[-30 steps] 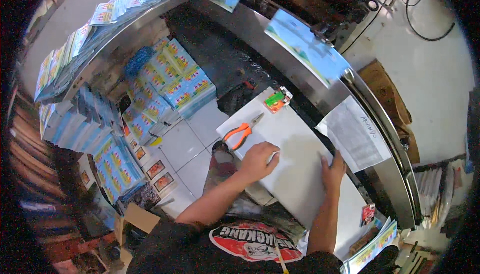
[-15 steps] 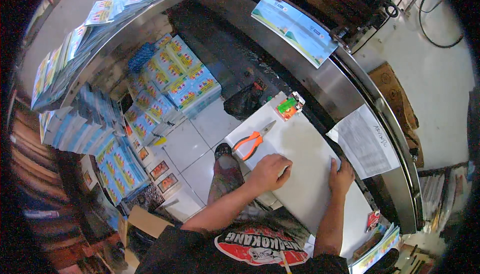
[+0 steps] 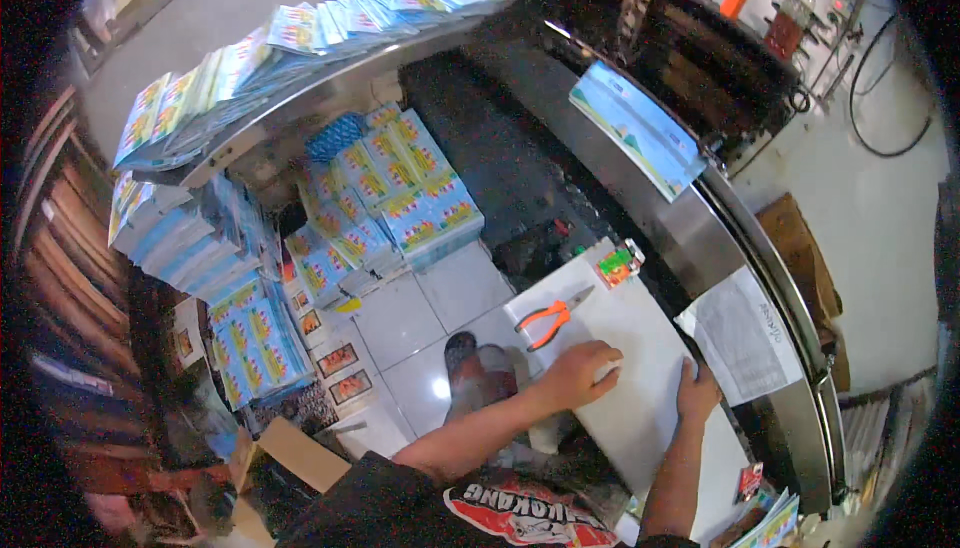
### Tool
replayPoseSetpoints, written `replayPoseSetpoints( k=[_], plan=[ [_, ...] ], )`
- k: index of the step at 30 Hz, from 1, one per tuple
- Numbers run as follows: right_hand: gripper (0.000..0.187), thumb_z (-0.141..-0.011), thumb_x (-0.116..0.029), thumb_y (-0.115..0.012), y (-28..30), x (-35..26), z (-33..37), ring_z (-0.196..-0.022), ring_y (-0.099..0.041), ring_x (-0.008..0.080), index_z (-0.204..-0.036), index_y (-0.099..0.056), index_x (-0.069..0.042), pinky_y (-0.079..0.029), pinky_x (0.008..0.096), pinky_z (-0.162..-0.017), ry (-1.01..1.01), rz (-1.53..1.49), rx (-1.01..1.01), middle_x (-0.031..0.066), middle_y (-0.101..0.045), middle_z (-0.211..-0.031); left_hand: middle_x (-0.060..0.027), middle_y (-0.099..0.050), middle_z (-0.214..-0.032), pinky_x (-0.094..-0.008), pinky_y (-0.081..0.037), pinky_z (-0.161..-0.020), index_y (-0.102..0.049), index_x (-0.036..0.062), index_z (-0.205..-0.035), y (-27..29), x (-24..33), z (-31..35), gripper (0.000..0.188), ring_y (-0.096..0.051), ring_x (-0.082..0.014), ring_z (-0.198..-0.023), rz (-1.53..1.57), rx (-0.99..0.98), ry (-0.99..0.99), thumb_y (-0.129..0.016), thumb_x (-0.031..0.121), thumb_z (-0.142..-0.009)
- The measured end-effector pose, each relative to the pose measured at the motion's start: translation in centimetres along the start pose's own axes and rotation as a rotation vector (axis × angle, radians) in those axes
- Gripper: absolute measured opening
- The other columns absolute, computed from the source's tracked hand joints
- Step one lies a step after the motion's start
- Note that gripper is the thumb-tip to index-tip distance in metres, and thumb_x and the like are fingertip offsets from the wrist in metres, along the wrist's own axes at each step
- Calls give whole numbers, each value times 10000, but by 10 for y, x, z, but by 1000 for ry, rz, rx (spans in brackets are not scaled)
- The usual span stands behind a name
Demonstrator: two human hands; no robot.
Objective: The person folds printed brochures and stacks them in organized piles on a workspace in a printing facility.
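Observation:
A long white board (image 3: pixel 620 403), like a narrow bench top, lies in front of me. My left hand (image 3: pixel 580 376) rests at its left edge with curled fingers. Whether anything is inside that hand is hidden. Just beyond it lie pliers (image 3: pixel 548 322) with orange and black handles, their jaws pointing away to the right. My right hand (image 3: pixel 698 393) lies along the board's right edge, thumb apart from the outstretched fingers. A small red-and-green packet (image 3: pixel 615 266) with a white object beside it sits at the far end.
Bundled blue-and-yellow printed sheets (image 3: pixel 395 163) stand on the tiled floor at left; loose ones (image 3: pixel 300 28) cover a curved metal ledge. Along the right runs a metal rail (image 3: pixel 735 248), bearing a blue printed sheet (image 3: pixel 635 128) and a white paper (image 3: pixel 745 333). An open carton (image 3: pixel 290 468) sits near-left.
The whole view has shifted, so the scene sits lower and farther right, and a bottle shows at the far right. Both hands keep much the same place on the board.

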State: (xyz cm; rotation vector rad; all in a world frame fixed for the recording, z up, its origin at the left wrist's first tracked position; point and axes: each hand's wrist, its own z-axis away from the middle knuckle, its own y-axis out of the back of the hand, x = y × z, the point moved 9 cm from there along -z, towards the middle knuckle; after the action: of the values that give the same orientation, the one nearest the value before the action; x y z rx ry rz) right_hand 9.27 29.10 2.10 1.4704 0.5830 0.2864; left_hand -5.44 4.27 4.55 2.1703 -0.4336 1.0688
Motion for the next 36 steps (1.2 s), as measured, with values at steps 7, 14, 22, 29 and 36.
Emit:
replayPoseSetpoints(
  k=[7,14,22,29,36],
  plan=[
    [521,-943,-413,-531,-24,-62,-26,-1245,-481,345,-1270,-535,-8,-327,542,-1040,297,50,182,192,-553,-1298,-162,-660,-1059,-388,-510,-870,-624,33,-1074,80,-9,-101,252,-652,-307,-978,97,362,-62,-668,195,-886],
    [596,-913,-484,-524,-24,-117,-29,-1166,-517,374,-1242,-536,13,-372,536,-993,337,31,-32,223,-574,-1231,-100,-577,-1186,-439,-421,-955,-515,90,-1270,105,-246,-255,585,-542,-250,-1110,899,486,1003,-598,532,-897],
    [683,-883,-547,-504,-26,-103,-43,-1209,-509,386,-1234,-578,33,-364,507,-1019,239,-6,-148,255,-574,-1246,-21,-608,-801,-265,-404,-508,-573,97,-1041,76,-248,-337,231,-547,-132,-612,1327,719,854,-609,310,-958],
    [688,-878,-542,-511,-17,-99,-44,-1280,-446,425,-1246,-568,37,-327,516,-1062,239,-38,-91,270,-546,-1295,6,-450,-617,-266,-290,-396,-519,81,-873,164,-230,-365,246,-370,-104,-438,1041,921,921,-605,292,-964],
    [634,-853,-515,-549,-22,-100,-46,-1216,-489,408,-1190,-582,22,-380,550,-954,277,5,-78,223,-574,-1231,-4,-486,-634,-292,-341,-419,-542,64,-862,164,-225,-328,246,-442,-113,-497,948,682,916,-641,275,-942]
  ],
)
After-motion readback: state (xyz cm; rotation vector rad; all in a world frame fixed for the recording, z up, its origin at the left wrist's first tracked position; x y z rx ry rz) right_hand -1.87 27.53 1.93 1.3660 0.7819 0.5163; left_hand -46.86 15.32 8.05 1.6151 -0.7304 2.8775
